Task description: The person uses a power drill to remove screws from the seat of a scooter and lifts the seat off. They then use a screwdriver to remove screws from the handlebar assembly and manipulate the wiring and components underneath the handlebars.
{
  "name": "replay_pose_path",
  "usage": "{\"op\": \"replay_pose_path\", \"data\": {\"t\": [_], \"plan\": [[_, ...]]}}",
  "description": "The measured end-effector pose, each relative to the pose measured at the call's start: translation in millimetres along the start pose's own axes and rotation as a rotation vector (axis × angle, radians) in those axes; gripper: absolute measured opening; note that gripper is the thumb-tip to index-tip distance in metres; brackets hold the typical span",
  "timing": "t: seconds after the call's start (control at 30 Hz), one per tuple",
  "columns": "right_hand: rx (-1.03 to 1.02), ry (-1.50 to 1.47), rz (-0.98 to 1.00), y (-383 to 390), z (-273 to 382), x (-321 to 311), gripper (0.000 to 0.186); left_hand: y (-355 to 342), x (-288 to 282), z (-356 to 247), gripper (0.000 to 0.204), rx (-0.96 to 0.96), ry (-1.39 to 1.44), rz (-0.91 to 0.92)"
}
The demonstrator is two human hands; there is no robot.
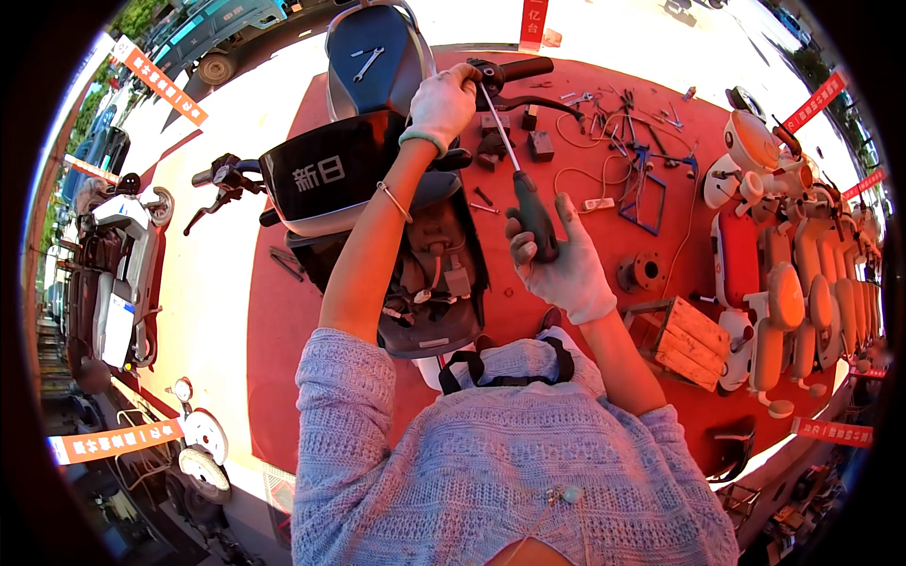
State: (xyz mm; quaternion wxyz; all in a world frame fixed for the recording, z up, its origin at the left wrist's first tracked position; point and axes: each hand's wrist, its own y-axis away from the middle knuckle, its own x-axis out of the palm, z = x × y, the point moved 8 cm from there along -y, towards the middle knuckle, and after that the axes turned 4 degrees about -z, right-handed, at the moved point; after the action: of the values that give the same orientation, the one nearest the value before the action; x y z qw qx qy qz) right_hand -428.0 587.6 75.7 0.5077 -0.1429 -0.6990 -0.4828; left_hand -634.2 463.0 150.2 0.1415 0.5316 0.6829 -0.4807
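Observation:
My right hand (574, 278), in a pale glove, has its fingers around the dark green handle of a screwdriver (535, 219), thumb raised beside it. The metal shaft slants up and left to the handlebar switch housing (488, 72) of an electric scooter. At that housing, my gloved left hand (442, 106) has its fingers curled closed; exactly where they touch is partly hidden. A black grip (526, 69) and a brake lever extend to the right. Below my left forearm, the scooter's opened body (439, 274) shows wires and connectors. Its glossy black panel (316, 179) faces up.
A spanner (368, 64) lies on the scooter's dark seat (385, 38). Across the red mat to the right are scattered tools, black blocks (540, 146), a blue metal frame (644, 193) and a wooden crate (681, 344). Parked scooters (783, 292) line the right side; others stand left.

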Motion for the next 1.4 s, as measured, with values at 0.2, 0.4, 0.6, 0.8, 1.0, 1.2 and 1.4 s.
{"op": "replay_pose_path", "data": {"t": [0.2, 0.4, 0.6, 0.8, 1.0, 1.2, 1.4], "plan": [[0.033, 0.121, 0.094, -3.2, 13.7, -2.1, 0.046, -0.1, -0.4, -4.9, 0.02, 0.053, -0.037, -0.03], [0.259, 0.03, 0.26, -7.1, 11.8, -2.0, 0.043, 0.9, 3.9, -12.8, 0.02, 0.078, -0.123, -0.015], [0.114, 0.138, 0.152, -8.4, 12.8, 2.4, 0.043, 4.1, 2.9, -15.3, 0.021, 0.053, -0.208, -0.03], [0.05, 0.216, 0.045, -13.2, 28.1, -5.2, 0.038, 5.7, -0.5, -21.6, 0.022, 0.068, -0.206, -0.042], [0.228, 0.123, 0.193, -13.6, 24.8, 5.3, 0.036, -2.4, 5.8, -23.4, 0.019, 0.074, -0.224, -0.012], [0.053, 0.477, 0.23, -31.2, 40.7, 8.5, 0.035, 5.3, -7.9, -10.5, 0.017, -0.017, -0.173, -0.065], [0.073, 0.473, 0.316, -36.2, 64.5, 28.9, 0.033, 139.4, -53.1, -93.9, 0.039, -0.257, 0.33, -0.047]]}}
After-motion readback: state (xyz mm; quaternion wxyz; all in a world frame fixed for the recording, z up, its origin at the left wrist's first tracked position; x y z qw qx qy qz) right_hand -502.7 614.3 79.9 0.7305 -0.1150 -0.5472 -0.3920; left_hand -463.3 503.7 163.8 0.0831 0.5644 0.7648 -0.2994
